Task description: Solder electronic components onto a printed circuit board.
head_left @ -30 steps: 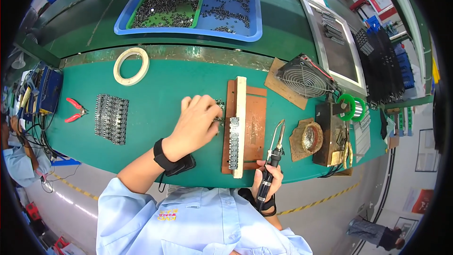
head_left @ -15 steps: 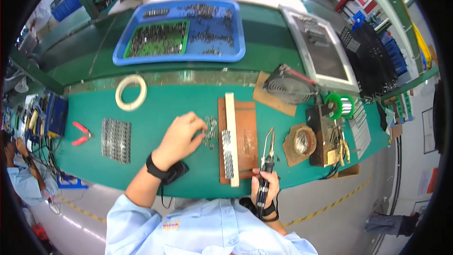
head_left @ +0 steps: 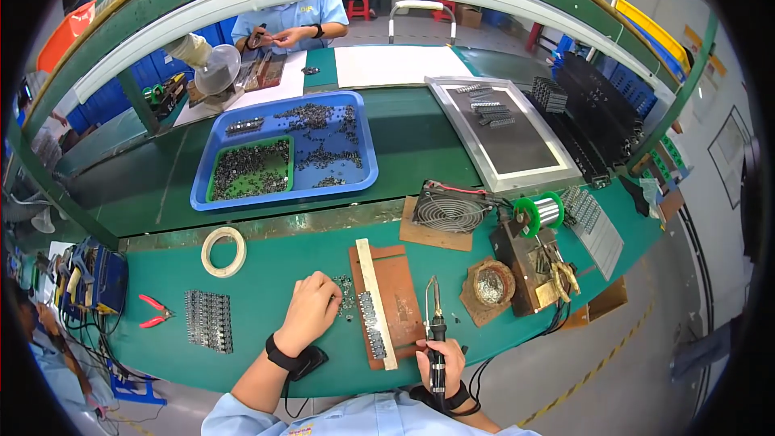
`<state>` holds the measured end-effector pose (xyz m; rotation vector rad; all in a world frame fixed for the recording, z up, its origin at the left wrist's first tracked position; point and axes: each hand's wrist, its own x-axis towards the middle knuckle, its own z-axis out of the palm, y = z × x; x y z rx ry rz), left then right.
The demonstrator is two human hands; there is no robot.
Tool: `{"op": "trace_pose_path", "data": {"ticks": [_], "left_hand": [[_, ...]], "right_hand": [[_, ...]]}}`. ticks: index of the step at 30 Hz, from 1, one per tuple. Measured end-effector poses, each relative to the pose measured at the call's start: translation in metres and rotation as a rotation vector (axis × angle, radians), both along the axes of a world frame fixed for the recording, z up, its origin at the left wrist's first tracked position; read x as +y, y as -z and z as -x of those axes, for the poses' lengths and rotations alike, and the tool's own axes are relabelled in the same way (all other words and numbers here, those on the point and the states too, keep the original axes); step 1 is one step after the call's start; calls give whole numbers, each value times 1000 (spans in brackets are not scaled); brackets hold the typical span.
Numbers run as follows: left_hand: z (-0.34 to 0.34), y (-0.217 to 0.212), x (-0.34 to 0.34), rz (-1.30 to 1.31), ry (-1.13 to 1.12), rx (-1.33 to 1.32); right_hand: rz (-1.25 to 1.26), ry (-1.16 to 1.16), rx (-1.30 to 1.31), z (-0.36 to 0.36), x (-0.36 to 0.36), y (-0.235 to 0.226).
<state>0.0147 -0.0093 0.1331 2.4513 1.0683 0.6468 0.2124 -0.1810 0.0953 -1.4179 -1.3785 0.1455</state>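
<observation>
A soldering iron (head_left: 437, 329) is gripped in the right hand (head_left: 446, 362), its black handle enclosed by the fingers and its tip pointed toward the far side of the green table (head_left: 266, 274). The left hand (head_left: 311, 308) is held just beside a scatter of small metal parts (head_left: 347, 299), its fingers curled inward; whether a part is pinched between them cannot be told. Between the hands, a row of dark components (head_left: 371, 324) is lined along a pale strip (head_left: 367, 266) on a reddish-brown board (head_left: 401, 282). Red-handled pliers (head_left: 151, 322) are laid at left; a fan (head_left: 448, 214) is stood beyond the board.
</observation>
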Motion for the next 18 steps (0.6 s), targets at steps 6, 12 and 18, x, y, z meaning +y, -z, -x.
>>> {"op": "trace_pose_path", "data": {"ticks": [6,12,18], "left_hand": [[-2,0,5,48,-141,-106],[-2,2,1,180,-188,-269],[8,11,5,449,-140,-400]], "right_hand": [[-7,-6,2,-4,2,3],[10,-15,-2,-2,-1,3],[10,-34,-11,4,0,18]]}}
